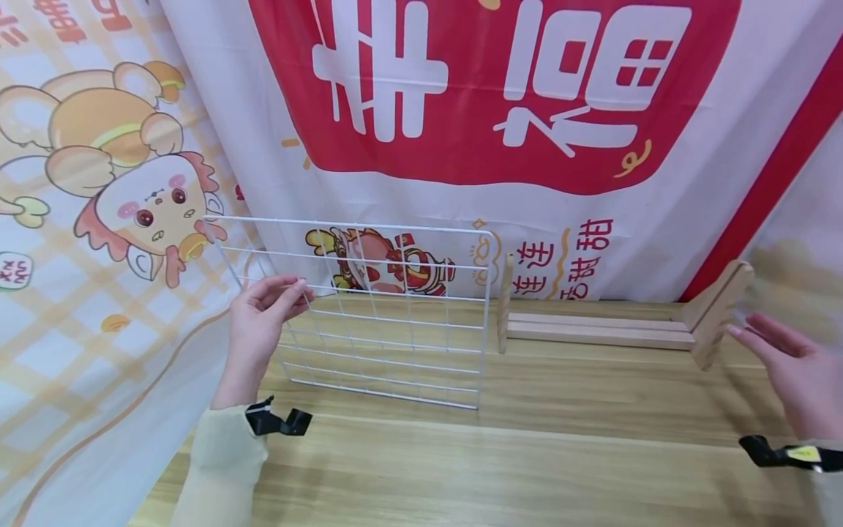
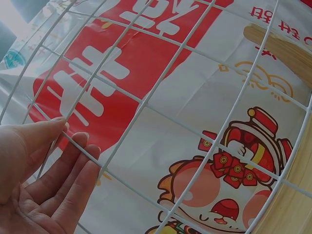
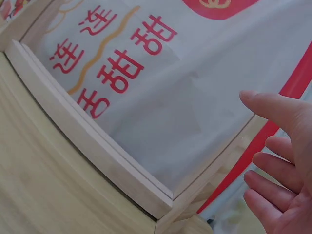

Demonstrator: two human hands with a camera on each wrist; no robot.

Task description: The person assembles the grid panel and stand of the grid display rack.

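Left hand (image 1: 268, 311) pinching white wire grid (image 1: 375, 318), held on edge left of wooden rack (image 1: 599, 333) on desk (image 1: 527, 468) | Right hand (image 1: 800, 377) holding nothing, fingers loosely spread, beside rack | Likely step: steadying grid; next probably calls for gripping rack

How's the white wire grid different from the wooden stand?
The wire grid is white, while the wooden stand is pale brown.
The wire grid has thin wires; the wooden stand has thicker pieces.
The wire grid is one flat panel, but the wooden stand has two end pieces joined by long bars.
Both have long straight parts.
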